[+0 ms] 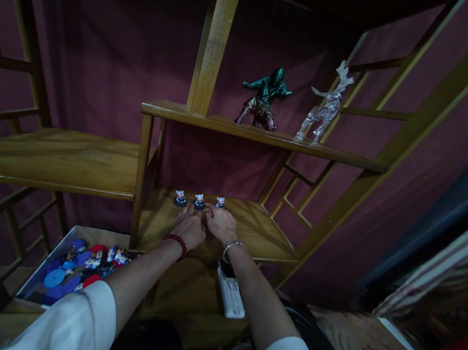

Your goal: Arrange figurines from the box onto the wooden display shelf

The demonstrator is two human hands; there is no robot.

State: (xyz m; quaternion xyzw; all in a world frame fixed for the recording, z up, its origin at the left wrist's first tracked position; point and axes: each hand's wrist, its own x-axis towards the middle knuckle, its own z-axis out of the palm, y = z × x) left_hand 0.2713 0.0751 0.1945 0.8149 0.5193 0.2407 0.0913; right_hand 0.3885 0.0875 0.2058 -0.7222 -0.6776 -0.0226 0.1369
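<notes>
Three small white-and-dark figurines stand in a row on the middle wooden shelf (260, 231): a left one (180, 198), a centre one (199, 201) and a right one (220, 203). My left hand (189, 227), with a red bead bracelet at the wrist, reaches to the front of the left and centre figurines. Beside it my right hand (220, 225), with a silver bangle, is at the base of the right figurine and partly covers it. Whether the fingers of either hand grip anything is too small to tell.
On the upper shelf (224, 126) stand a green crouching figure (266, 99) and a clear deer figure (324, 109). A box (37, 261) of colourful figurines is at lower left. Below my right forearm lies a white device (231, 296).
</notes>
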